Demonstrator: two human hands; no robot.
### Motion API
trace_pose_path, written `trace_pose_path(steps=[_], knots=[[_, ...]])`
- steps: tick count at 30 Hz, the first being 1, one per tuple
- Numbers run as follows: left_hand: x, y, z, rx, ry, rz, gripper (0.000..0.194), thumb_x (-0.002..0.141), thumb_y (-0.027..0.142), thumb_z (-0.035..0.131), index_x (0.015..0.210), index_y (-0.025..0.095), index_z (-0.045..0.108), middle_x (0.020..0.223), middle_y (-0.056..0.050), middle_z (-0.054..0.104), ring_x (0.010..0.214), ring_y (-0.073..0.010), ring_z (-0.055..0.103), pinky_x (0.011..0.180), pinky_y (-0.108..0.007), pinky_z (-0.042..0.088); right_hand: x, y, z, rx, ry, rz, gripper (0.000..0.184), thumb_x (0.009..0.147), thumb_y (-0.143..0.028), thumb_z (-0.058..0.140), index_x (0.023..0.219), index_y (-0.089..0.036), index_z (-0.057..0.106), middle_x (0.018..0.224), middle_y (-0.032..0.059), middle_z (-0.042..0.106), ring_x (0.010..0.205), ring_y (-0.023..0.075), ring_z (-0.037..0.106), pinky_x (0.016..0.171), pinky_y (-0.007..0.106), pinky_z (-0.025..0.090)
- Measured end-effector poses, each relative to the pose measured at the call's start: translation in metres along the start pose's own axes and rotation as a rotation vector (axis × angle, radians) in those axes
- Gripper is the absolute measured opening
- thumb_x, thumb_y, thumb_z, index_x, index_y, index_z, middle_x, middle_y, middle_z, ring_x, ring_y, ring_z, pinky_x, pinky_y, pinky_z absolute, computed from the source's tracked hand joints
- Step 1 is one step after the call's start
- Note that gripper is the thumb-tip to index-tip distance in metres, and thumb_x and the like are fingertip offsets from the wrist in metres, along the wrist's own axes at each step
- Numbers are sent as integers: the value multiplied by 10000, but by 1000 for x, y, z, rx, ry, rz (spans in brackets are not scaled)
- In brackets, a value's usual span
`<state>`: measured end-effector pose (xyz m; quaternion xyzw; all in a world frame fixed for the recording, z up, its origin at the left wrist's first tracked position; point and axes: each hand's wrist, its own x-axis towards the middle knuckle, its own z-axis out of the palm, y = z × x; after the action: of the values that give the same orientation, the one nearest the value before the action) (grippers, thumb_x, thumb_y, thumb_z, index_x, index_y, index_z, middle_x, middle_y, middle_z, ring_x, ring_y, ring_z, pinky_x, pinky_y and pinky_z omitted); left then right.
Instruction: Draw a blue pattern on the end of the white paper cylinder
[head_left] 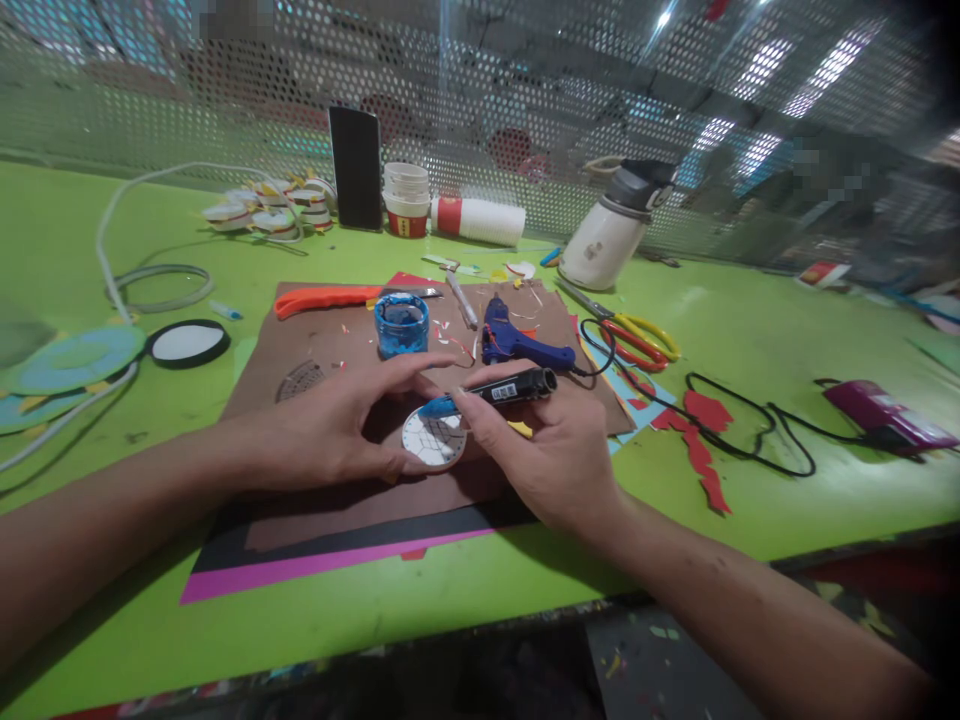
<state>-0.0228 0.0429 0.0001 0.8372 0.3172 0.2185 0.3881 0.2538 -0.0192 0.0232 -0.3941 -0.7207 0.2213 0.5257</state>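
My left hand (337,425) pinches a small white disc (433,438) with thin dark lines and a blue-painted upper edge, holding it just above the brown sheet (315,345). My right hand (551,450) grips a black marker (517,386), whose tip rests at the disc's upper edge. A round blue paint pot (401,324) stands just behind the disc. A blue glue gun (517,343) lies to the right of the pot.
Stacked black and pink sheets (300,565) lie under the brown one on the green table (750,330). Orange-handled cutter (322,298), yellow-and-red scissors (637,338), red paper scraps (701,445), black cable (750,430), white bottle (607,235), paper cups (406,198), dark phone (355,167) and white cable (127,260) surround them.
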Motion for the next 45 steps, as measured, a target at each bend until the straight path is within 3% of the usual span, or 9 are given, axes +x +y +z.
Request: trace_pose_path(steps=[7,13,19,27,33,37,41,45], knots=[[0,0,-1,8,8,1,1093,1029,569,1058,1997,523,553,1876,-46,797,1759,-479,727,1430,-572,661,2,0,-3,-15,-18,-35,89,1093,-253,938,1006,-266,949,1035,42,1014,885,238,961,900,326,804],[1,0,-2,10,-13,-9,1102,1032,521,1047,2009,483,539,1861,-64,813,1732,-483,753,1411,-579,678,1,2,-4,-38,-9,-19,92,1085,-310,966,1000,-277,972,1008,46,1001,893,259,948,899,349,803],[4,6,0,-23,-15,23,1043,1062,532,1027,1995,472,566,1792,-76,855,1645,-459,813,1369,-552,703,2,4,-3,1,-11,18,156,1101,-352,972,973,-266,991,945,34,985,818,241,924,823,335,791],[8,12,1,-7,-17,-17,1055,1038,630,1007,1980,428,579,1739,-98,881,1586,-466,837,1338,-547,704,2,4,1,12,43,-63,155,1065,-245,979,916,-270,946,936,35,985,833,253,954,866,345,803],[8,10,3,-21,-17,-57,999,1000,707,1024,1885,408,669,1641,-116,896,1417,-458,887,1228,-546,751,4,-2,0,18,169,-31,243,1058,-204,927,833,-260,857,791,-7,918,681,195,868,706,278,726],[8,12,4,8,3,-76,961,995,672,1012,1851,367,698,1601,-118,896,1392,-445,885,1233,-535,740,5,-6,-1,20,159,-30,254,1037,-204,905,801,-263,828,738,-24,875,648,181,832,674,267,697],[8,16,4,17,0,-103,984,995,649,983,1873,327,678,1614,-119,895,1369,-429,889,1202,-501,739,5,-6,-1,34,137,57,208,1046,-281,905,858,-270,818,735,-24,853,636,181,811,644,274,691],[8,18,4,41,4,-125,1000,978,664,966,1876,325,682,1638,-118,891,1429,-446,864,1238,-535,714,6,-6,-1,133,174,93,164,1027,-294,914,914,-271,799,733,-38,813,620,169,776,643,286,690]])
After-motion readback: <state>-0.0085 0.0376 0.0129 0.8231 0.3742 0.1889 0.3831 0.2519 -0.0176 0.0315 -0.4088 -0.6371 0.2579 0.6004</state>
